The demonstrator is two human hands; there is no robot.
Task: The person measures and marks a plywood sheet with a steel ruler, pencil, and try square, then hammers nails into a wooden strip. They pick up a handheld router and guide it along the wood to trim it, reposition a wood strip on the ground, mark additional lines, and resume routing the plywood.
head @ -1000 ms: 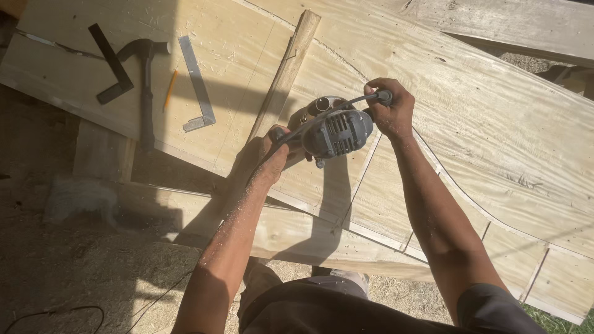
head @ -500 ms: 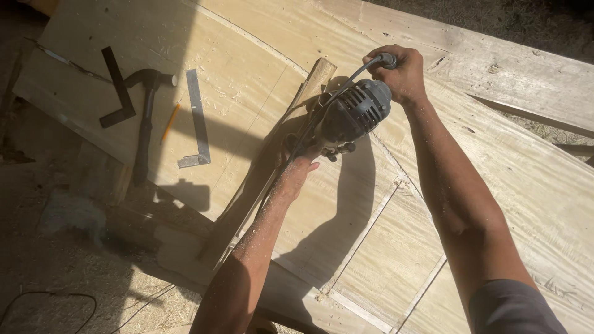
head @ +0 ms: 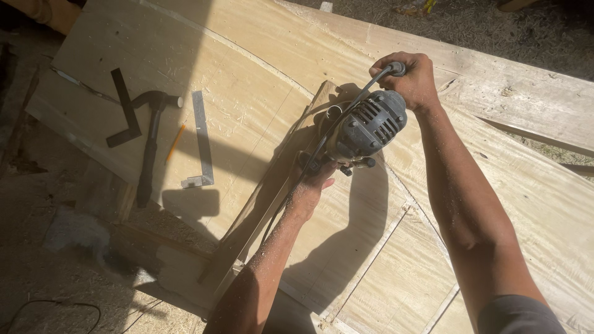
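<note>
the right hand (head: 413,79) is clenched around a handle knob at the far side of a grey power router (head: 366,127); the left hand (head: 310,184) grips the near handle from below, fingers wrapped tight. the router sits upright on a pale plywood sheet (head: 260,93), beside a wooden strip (head: 272,185) that runs along under it. it looks heavy, rigid and top-heavy, best taken by both side handles as now; its ribbed plastic casing would be a poor grip. a black cord (head: 328,133) trails over it. off to the left lie a hammer (head: 150,145), a pencil (head: 174,143) and a metal square (head: 202,137). sawdust dusts the forearms.
</note>
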